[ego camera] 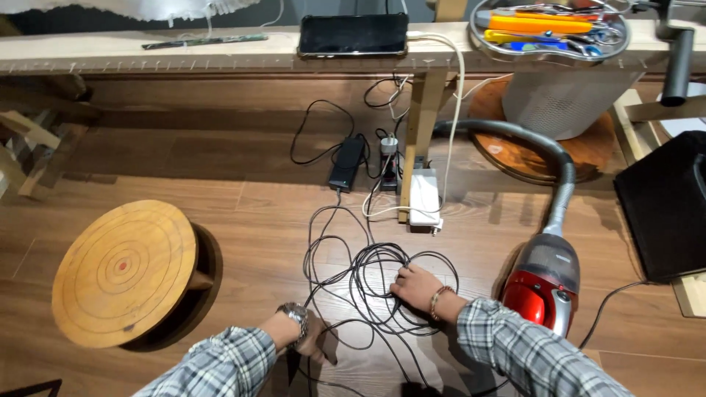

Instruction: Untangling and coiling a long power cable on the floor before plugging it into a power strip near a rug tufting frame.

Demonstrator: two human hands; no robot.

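We see black cable tangle [375, 283] on wood floor [243, 213], mid-frame btwn both hands | R hand [417, 287] fingers curled, pressing on the loops | L hand [312, 342] closed round a cable strand nr floor, grip partly hidden | red vacuum [544, 283] just R of R hand | round wooden stool [121, 272] well apart on L

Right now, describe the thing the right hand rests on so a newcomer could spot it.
On the wooden floor below the long bench, left of the red vacuum cleaner, lies a loose coil of black cable. Unlike the white cable above it, it is black and looped under the right hand.
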